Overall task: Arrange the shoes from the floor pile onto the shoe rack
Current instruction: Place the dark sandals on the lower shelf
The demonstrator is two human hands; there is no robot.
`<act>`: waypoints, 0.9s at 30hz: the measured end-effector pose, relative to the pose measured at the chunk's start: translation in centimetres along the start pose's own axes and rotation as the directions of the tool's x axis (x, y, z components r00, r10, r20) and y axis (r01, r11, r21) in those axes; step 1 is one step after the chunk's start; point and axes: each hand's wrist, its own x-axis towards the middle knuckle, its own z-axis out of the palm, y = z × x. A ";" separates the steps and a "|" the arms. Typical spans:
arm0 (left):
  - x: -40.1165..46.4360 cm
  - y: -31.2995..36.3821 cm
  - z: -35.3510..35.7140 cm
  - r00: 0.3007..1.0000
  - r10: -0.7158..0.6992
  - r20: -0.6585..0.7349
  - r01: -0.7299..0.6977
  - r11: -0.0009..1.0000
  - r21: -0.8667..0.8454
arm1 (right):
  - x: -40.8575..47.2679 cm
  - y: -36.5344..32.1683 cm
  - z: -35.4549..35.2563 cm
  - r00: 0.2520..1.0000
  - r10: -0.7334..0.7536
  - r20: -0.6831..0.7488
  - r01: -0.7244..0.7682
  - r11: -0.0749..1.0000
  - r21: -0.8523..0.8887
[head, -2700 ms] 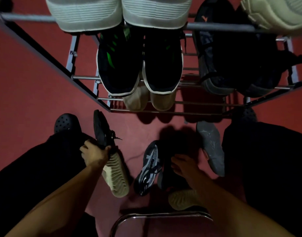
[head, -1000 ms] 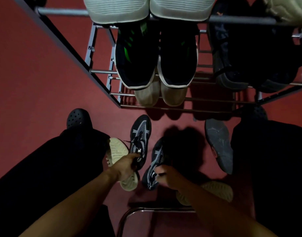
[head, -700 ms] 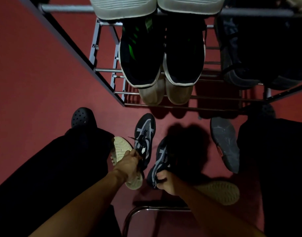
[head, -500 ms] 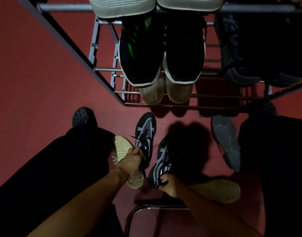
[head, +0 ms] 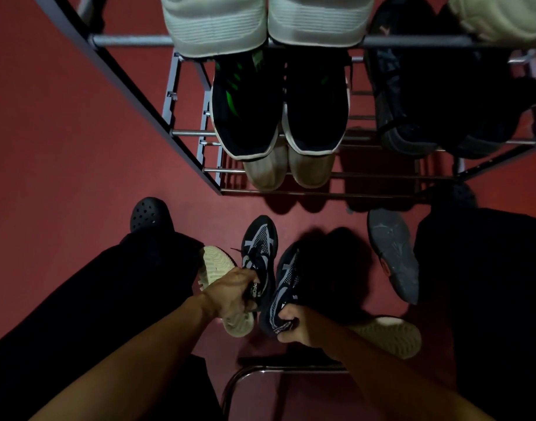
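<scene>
Left hand (head: pixel 230 294) grip: clamped on the heel collar of one black-and-grey sneaker (head: pixel 259 253), toe aimed at the shoe rack (head: pixel 196 132). Right hand (head: pixel 294 325) grip: pinching the heel of its mate (head: pixel 286 284). Both just short of the rack's bottom rail.

Handling, my read: light, soft knit uppers, stiff soles, not fragile. Heel collar is the sane hold; laces may snag.

Count: 2 in hand. Floor in front of the rack: 1 grey shoe sole-up (head: pixel 394 253), 2 tan soles (head: pixel 221 290). Rack: 4 pairs plainly visible, and dark ones on the right that I can't count.
</scene>
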 end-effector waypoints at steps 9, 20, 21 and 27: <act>-1.0 2.8 -4.6 0.995 -0.099 0.009 0.099 0.995 -0.014 | -2.7 -2.8 -5.1 0.988 -0.092 -0.127 0.111 0.982 0.152; -2.8 8.9 -7.0 0.999 0.032 0.030 -0.035 0.995 0.098 | -9.6 -6.0 -10.8 0.963 -0.225 -0.150 0.173 0.938 -0.300; -3.1 9.6 -7.2 0.999 0.043 0.027 -0.046 0.994 0.098 | -10.7 -6.4 -11.2 0.958 -0.248 -0.144 0.190 0.924 -0.331; -5.3 14.8 -8.5 0.994 0.104 0.025 -0.107 0.978 0.177 | -17.9 -7.7 -13.8 0.934 -0.276 -0.229 0.202 0.932 -0.300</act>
